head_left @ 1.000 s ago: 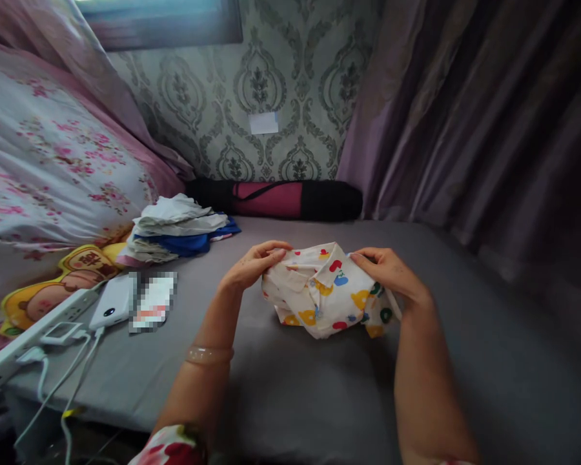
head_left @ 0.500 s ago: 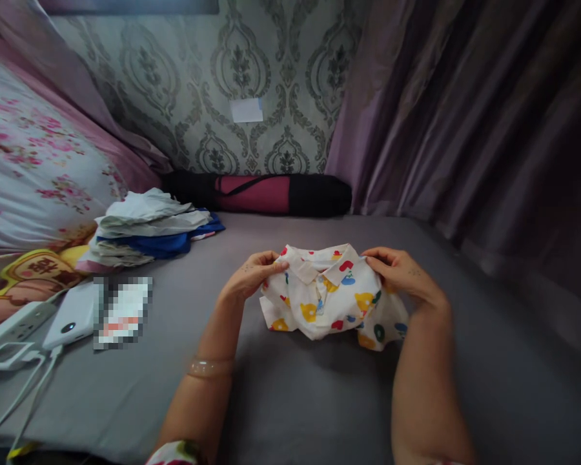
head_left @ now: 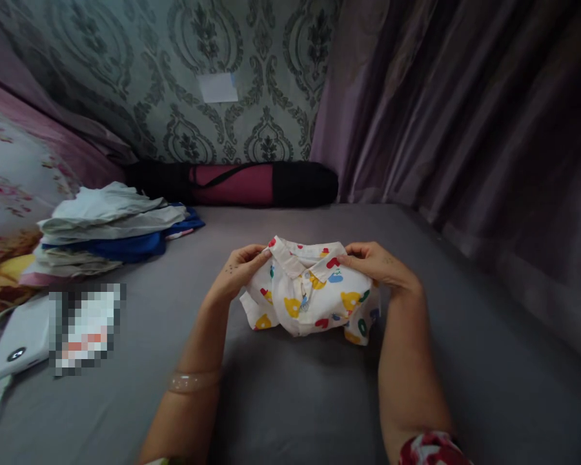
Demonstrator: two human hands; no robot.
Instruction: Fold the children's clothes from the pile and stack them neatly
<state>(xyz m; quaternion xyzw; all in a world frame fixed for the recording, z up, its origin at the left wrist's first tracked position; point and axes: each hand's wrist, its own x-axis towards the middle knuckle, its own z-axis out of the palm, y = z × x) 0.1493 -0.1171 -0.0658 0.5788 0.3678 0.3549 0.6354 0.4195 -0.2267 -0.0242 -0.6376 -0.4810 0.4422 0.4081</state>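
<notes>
A small white collared shirt (head_left: 290, 307) printed with yellow, red, blue and green shapes lies bunched in front of me. Its collar faces up and a short button placket shows below it. My left hand (head_left: 242, 266) pinches the shirt between thumb and fingers beside the left end of the collar. At the collar's other end, my right hand (head_left: 372, 263) grips the shoulder cloth the same way. The lower part of the shirt is folded underneath and partly hidden. A clear bangle (head_left: 193, 382) circles my left forearm.
The shirt is over a grey sheet (head_left: 290, 400). Folded clothes (head_left: 106, 223) are stacked at the left. Nearer me are a white power bank (head_left: 24, 336) with a cable and a blurred-out packet (head_left: 90, 329). A black and maroon long bag (head_left: 237, 184) lies along the wall; curtains (head_left: 416, 110) hang right.
The view has turned slightly, so most things sit further left. My right hand has come a little nearer the collar, and the sleeve below it has swung inward. Both hands keep their hold.
</notes>
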